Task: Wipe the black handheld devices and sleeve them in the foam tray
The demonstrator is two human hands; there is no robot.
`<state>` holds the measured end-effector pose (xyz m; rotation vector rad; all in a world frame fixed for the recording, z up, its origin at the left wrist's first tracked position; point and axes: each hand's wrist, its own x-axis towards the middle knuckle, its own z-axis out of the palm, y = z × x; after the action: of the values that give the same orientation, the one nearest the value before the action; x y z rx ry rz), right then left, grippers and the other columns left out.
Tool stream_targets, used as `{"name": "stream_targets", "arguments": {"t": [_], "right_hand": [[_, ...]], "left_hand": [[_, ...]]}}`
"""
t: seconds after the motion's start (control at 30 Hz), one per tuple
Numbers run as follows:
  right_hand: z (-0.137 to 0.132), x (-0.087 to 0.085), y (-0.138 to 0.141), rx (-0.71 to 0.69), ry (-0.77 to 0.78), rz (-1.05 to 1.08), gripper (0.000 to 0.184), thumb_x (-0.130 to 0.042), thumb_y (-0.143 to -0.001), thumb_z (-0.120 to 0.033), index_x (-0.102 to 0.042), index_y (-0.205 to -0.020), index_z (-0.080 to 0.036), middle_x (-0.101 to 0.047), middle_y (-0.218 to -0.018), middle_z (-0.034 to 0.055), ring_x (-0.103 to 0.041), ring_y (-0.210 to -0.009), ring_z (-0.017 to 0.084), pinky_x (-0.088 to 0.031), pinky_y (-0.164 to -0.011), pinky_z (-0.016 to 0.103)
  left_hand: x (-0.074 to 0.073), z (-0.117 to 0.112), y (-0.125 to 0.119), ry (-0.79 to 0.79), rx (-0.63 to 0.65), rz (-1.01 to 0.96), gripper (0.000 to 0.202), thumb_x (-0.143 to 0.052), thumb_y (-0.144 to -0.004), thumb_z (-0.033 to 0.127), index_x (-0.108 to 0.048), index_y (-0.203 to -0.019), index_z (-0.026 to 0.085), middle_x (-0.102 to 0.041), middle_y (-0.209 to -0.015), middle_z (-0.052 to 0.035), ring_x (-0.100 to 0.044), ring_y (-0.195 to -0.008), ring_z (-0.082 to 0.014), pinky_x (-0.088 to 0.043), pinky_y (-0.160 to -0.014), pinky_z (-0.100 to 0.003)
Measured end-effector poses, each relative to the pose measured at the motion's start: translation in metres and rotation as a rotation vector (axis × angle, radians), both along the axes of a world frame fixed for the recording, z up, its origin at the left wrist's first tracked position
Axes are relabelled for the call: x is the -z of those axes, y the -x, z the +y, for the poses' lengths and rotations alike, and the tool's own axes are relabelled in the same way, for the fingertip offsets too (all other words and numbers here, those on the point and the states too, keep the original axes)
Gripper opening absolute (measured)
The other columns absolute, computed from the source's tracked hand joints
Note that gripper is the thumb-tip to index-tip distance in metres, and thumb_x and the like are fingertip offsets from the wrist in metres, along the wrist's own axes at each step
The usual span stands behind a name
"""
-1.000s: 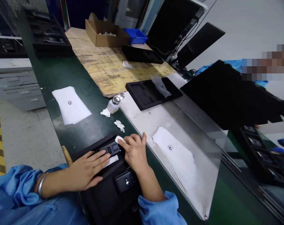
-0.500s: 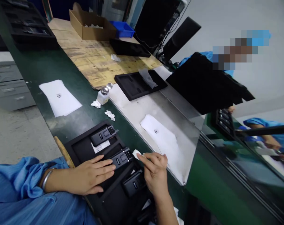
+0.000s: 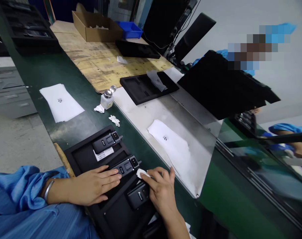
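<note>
A black foam tray [image 3: 81, 156] lies on the green bench in front of me with three black devices in its slots. My left hand [image 3: 93, 184] rests flat on the tray, fingers stretched out, its fingertips touching the middle device [image 3: 126, 165]. My right hand [image 3: 160, 188] pinches a small white wipe [image 3: 141, 173] against the right end of that device. The far device [image 3: 106, 141] lies above a white label [image 3: 103, 154]. The near device [image 3: 138, 195] sits just under my right hand.
A small white solvent bottle [image 3: 107, 99] stands beyond the tray, with crumpled wipes [image 3: 114, 120] beside it. White sheets [image 3: 59, 103] lie on the green mat and on the grey board [image 3: 173, 113]. An empty black tray [image 3: 146, 89] lies farther off. A person in blue works at the right.
My right hand has gone from the far device to the middle one with the wipe. My left hand slid nearer along the tray. The view swung down and right.
</note>
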<state>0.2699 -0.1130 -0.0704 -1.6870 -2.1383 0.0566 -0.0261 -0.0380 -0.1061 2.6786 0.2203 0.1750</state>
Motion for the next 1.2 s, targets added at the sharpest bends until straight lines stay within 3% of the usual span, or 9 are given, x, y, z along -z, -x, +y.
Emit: {"name": "stream_targets", "arguments": {"t": [0.1, 0.2, 0.47, 0.6, 0.77, 0.87, 1.0, 1.1, 1.2], "right_hand": [[0.026, -0.004, 0.012, 0.033, -0.063, 0.013, 0.036, -0.05, -0.092, -0.007, -0.072, -0.107, -0.031, -0.068, -0.097, 0.0, -0.049, -0.1, 0.022, -0.013, -0.111, 0.066], [0.049, -0.002, 0.025, -0.008, -0.012, -0.051, 0.037, -0.055, -0.089, -0.007, -0.071, -0.111, -0.032, -0.068, -0.098, 0.0002, -0.048, -0.101, 0.023, -0.009, -0.111, 0.068], [-0.007, 0.006, -0.002, 0.022, 0.018, -0.044, 0.042, -0.053, -0.086, -0.002, -0.073, -0.105, -0.033, -0.068, -0.095, -0.0014, -0.049, -0.1, 0.02, -0.008, -0.113, 0.066], [0.017, -0.002, 0.009, 0.091, -0.067, -0.016, 0.038, -0.05, -0.092, -0.007, -0.072, -0.109, -0.032, -0.067, -0.099, 0.0012, -0.049, -0.102, 0.022, -0.015, -0.111, 0.066], [0.043, 0.005, 0.028, 0.037, 0.04, -0.074, 0.044, -0.052, -0.088, -0.004, -0.07, -0.115, -0.034, -0.068, -0.101, 0.0006, -0.048, -0.101, 0.023, -0.011, -0.11, 0.07], [0.021, 0.008, 0.021, -0.001, 0.042, -0.091, 0.043, -0.051, -0.088, -0.003, -0.07, -0.114, -0.032, -0.068, -0.099, -0.0009, -0.048, -0.101, 0.022, -0.009, -0.112, 0.068], [-0.025, -0.004, -0.005, 0.017, 0.009, -0.105, 0.043, -0.047, -0.088, -0.002, -0.071, -0.108, -0.032, -0.068, -0.098, -0.0014, -0.05, -0.102, 0.022, -0.008, -0.111, 0.068], [-0.061, -0.015, -0.028, 0.172, -0.125, -0.054, 0.039, -0.047, -0.093, -0.006, -0.071, -0.111, -0.032, -0.066, -0.1, 0.0023, -0.051, -0.099, 0.022, -0.018, -0.107, 0.066], [-0.087, -0.016, -0.041, 0.275, -0.171, 0.044, 0.033, -0.049, -0.095, -0.011, -0.071, -0.112, -0.03, -0.065, -0.097, 0.0039, -0.052, -0.096, 0.021, -0.034, -0.098, 0.053]], "left_hand": [[0.0, -0.001, -0.001, -0.002, -0.014, 0.009, 0.068, -0.053, -0.094, 0.027, -0.026, -0.156, 0.017, -0.037, -0.157, -0.0084, -0.025, -0.149, -0.0229, -0.02, -0.124, -0.04], [-0.002, -0.002, -0.002, -0.018, -0.024, 0.035, 0.067, -0.053, -0.093, 0.025, -0.028, -0.155, 0.016, -0.037, -0.157, -0.0071, -0.026, -0.149, -0.023, -0.021, -0.123, -0.04], [-0.003, -0.001, -0.002, 0.009, -0.024, 0.023, 0.069, -0.053, -0.092, 0.022, -0.026, -0.156, 0.018, -0.037, -0.157, -0.0061, -0.027, -0.149, -0.0221, -0.02, -0.124, -0.039], [0.0, -0.002, -0.001, 0.005, -0.036, 0.004, 0.071, -0.052, -0.09, 0.02, -0.027, -0.155, 0.018, -0.038, -0.157, -0.0063, -0.027, -0.149, -0.0226, -0.023, -0.123, -0.039], [-0.001, -0.004, -0.002, -0.015, -0.044, 0.015, 0.069, -0.051, -0.088, 0.019, -0.03, -0.154, 0.018, -0.038, -0.157, -0.0067, -0.029, -0.148, -0.0228, -0.026, -0.121, -0.039], [-0.002, -0.004, -0.003, -0.011, -0.041, 0.006, 0.069, -0.051, -0.088, 0.018, -0.03, -0.154, 0.017, -0.039, -0.156, -0.0066, -0.029, -0.148, -0.0225, -0.027, -0.121, -0.039], [0.001, -0.002, 0.0, 0.004, -0.048, -0.018, 0.07, -0.052, -0.089, 0.019, -0.028, -0.155, 0.018, -0.039, -0.157, -0.0072, -0.028, -0.149, -0.0225, -0.027, -0.121, -0.039], [0.001, -0.003, 0.002, -0.004, -0.044, -0.024, 0.066, -0.051, -0.092, 0.021, -0.03, -0.154, 0.018, -0.04, -0.156, -0.0077, -0.029, -0.148, -0.0239, -0.026, -0.121, -0.041], [-0.003, -0.012, -0.005, 0.001, 0.019, -0.098, 0.058, -0.051, -0.095, 0.023, -0.037, -0.151, 0.017, -0.046, -0.151, -0.0088, -0.036, -0.145, -0.0243, -0.024, -0.122, -0.043]]}}
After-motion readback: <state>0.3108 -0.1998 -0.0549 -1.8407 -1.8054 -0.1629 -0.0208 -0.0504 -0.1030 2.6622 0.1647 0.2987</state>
